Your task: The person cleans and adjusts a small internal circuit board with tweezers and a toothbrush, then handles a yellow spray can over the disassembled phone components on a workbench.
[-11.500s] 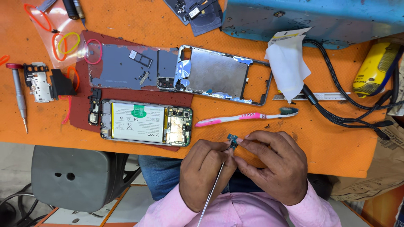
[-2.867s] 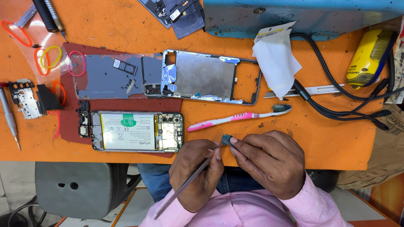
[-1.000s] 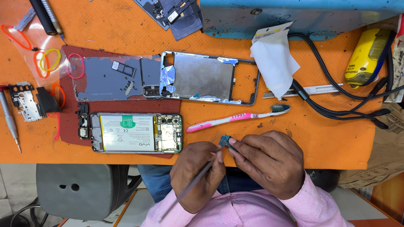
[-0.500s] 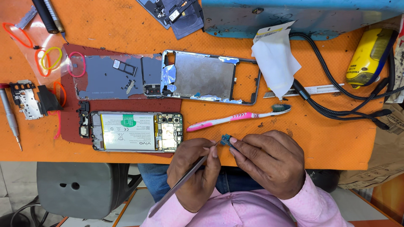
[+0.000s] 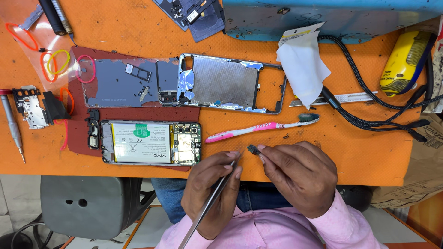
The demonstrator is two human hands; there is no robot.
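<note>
My left hand (image 5: 210,189) grips metal tweezers (image 5: 213,200), their tips raised toward a tiny dark phone part (image 5: 252,149). My right hand (image 5: 300,177) pinches that part between thumb and forefinger, just over the front edge of the orange table (image 5: 323,152). An opened phone (image 5: 150,143) with a white battery and bare circuit board lies to the left of my hands. Above it lie the grey back cover (image 5: 122,83) and the silver middle frame (image 5: 226,83). A pink toothbrush (image 5: 258,129) lies just beyond my hands.
A white cloth (image 5: 302,64) and black braided cables (image 5: 369,106) lie at right, by a yellow tool (image 5: 406,60). A screwdriver (image 5: 11,124), a small bracket (image 5: 30,106) and coloured rubber bands (image 5: 55,62) sit at left. A grey stool (image 5: 87,203) stands below the table edge.
The tweezer tips have drawn slightly away from the small part, and my left hand has shifted a little left. The right hand still pinches the part in the same place.
</note>
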